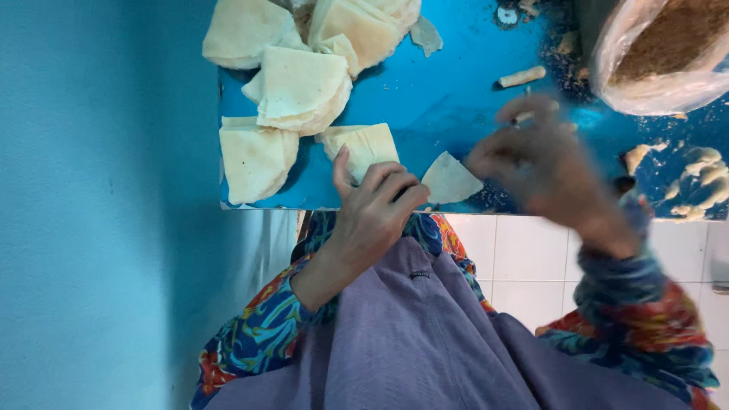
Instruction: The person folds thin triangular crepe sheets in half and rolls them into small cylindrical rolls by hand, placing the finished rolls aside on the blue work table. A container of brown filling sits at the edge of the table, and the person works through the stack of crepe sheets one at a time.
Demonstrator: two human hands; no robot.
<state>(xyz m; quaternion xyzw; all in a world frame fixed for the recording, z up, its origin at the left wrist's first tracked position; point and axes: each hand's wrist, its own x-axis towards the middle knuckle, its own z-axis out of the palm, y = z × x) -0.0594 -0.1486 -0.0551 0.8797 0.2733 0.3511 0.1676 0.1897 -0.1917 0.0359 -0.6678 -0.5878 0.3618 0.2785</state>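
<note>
Left hand (373, 205) curls at table (456, 91) edge, fingertips pinning a triangular pastry sheet (449, 181) flat; right hand (543, 163) blurred at 3 o'clock, grip unreadable, near a rolled pastry (521, 77); folded sheet stacks (300, 87) at 11 o'clock within reach, filling bag (668, 53) at 1 o'clock

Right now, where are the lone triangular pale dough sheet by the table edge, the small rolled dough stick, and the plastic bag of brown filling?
Triangular pale dough sheet (449, 181), head view, its middle.
Small rolled dough stick (522, 77), head view, mid-length.
Plastic bag of brown filling (659, 53), head view, the filling's surface.
</note>
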